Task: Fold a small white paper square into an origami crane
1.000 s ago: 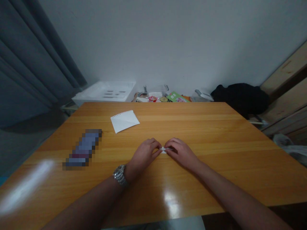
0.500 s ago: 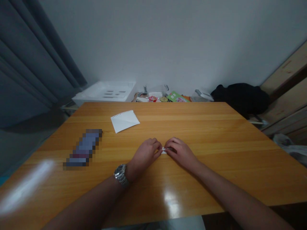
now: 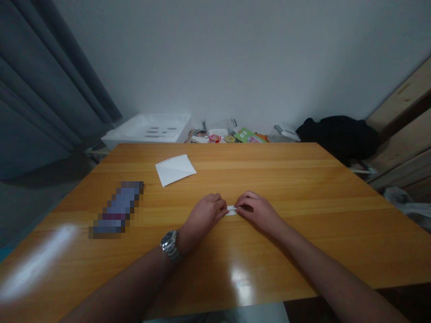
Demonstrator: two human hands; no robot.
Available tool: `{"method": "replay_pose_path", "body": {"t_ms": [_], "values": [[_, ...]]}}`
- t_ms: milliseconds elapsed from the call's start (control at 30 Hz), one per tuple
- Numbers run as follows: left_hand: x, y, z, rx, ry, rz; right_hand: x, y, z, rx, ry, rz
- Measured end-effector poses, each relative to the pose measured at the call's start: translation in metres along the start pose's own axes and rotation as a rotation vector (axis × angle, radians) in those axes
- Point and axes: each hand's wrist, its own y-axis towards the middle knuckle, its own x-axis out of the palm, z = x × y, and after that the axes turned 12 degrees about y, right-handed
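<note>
A small folded piece of white paper [image 3: 231,210] lies on the wooden table between my hands. My left hand [image 3: 209,214], with a metal wristwatch [image 3: 170,245] on its wrist, pinches the left end of the paper. At the other end, the thumb and fingertips of my right hand [image 3: 257,211] close on the paper. The fingers cover both ends, so its full shape is hidden. Beyond my left hand, a white notebook sheet [image 3: 175,170] with a perforated edge rests flat on the table.
A pixelated phone-like object [image 3: 117,210] lies at the left of the table [image 3: 303,188]. Behind the far edge are a white foam tray [image 3: 148,128], a green packet [image 3: 248,135] and other small items. Dark cloth [image 3: 338,137] is heaped at the far right.
My right hand has shifted slightly to the right, so more of the folded paper shows between my hands. My left hand stays almost where it was.
</note>
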Motion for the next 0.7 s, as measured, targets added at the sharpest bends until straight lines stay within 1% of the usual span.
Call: {"method": "replay_pose_path", "body": {"t_ms": [300,500,700], "values": [[0.0003,0.0003,-0.0012,-0.017,-0.012,-0.007,-0.0035,0.0025,-0.0010,0.012,-0.035,-0.014],[-0.0021,-0.0032,-0.0048,0.019,-0.017,-0.001,-0.0079,0.0002,0.0015,0.031,-0.011,-0.023],[-0.0048,-0.0023,-0.0032,0.029,0.005,-0.019,-0.0077,0.0009,-0.0018,0.036,-0.040,-0.027]]}}
